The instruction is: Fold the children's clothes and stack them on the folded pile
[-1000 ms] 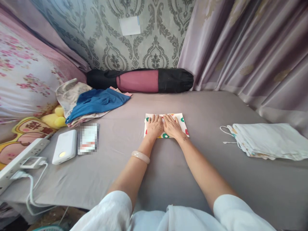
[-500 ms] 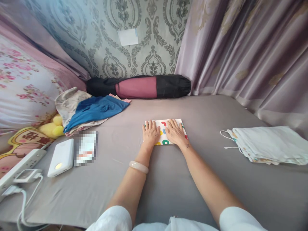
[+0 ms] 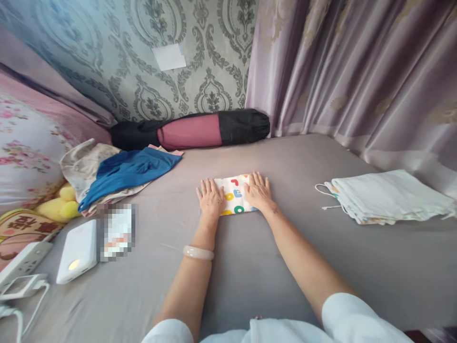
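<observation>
A folded white cloth (image 3: 238, 194) printed with colourful shapes lies flat on the grey sheet in the middle. My left hand (image 3: 211, 199) rests palm down over its left edge, fingers spread, with a pale bangle on that wrist. Across the right edge lies my right hand (image 3: 259, 193), also palm down with fingers stretched out. Both hands are open and hide the two side edges of the cloth. Neither one grips it.
White fabric with drawstrings (image 3: 389, 195) lies folded at right. On the left are a blue garment (image 3: 132, 166) on other clothes, a white power bank (image 3: 77, 252), a blurred-out item and a power strip (image 3: 26, 264). A black and pink rolled bag (image 3: 191, 131) lies along the wall.
My hands have slid apart, from the top of the folded cloth out to its left and right edges. The whole view has shifted and tilted slightly.
</observation>
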### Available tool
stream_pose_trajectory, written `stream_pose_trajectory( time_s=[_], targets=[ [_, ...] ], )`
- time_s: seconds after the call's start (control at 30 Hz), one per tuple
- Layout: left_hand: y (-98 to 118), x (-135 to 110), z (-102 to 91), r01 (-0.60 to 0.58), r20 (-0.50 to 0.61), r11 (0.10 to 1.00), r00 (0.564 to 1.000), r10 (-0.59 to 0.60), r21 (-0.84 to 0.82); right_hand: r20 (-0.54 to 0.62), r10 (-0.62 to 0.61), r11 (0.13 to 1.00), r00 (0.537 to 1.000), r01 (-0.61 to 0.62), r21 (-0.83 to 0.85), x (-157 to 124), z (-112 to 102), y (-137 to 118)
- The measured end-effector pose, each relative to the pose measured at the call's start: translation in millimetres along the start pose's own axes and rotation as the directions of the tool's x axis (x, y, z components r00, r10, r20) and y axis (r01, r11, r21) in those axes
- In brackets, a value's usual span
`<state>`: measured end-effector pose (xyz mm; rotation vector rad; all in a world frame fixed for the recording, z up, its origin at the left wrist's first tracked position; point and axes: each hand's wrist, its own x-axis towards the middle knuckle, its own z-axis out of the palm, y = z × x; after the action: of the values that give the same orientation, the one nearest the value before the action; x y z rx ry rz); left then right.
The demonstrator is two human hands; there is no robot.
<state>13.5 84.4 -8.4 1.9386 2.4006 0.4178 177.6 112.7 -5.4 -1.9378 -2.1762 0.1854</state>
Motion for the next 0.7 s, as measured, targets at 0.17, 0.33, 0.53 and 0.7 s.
stream_pose_trajectory(
  time_s=[0.17,0.33,0.53,0.7],
  targets=[
    [-2,3,2.3,0.016,0.078,0.999,0.997,-0.013,-0.032,0.042,0.034,0.999,0.999,-0.034,0.014,0,1,3],
    [-2,4,2.1,0.025,0.074,0.999,0.997,-0.022,-0.038,0.021,0.05,0.998,0.999,-0.05,0.023,1,3,3],
    [-5,4,3.7,0.019,0.047,0.997,0.999,-0.016,-0.072,0.007,0.108,0.994,0.994,-0.108,-0.004,3,4,4],
    [-1,-6,-19.3,0.063,0.006,0.956,0.998,-0.064,-0.287,0.037,0.119,0.993,0.992,-0.119,-0.011,0,-4,0]
  ],
)
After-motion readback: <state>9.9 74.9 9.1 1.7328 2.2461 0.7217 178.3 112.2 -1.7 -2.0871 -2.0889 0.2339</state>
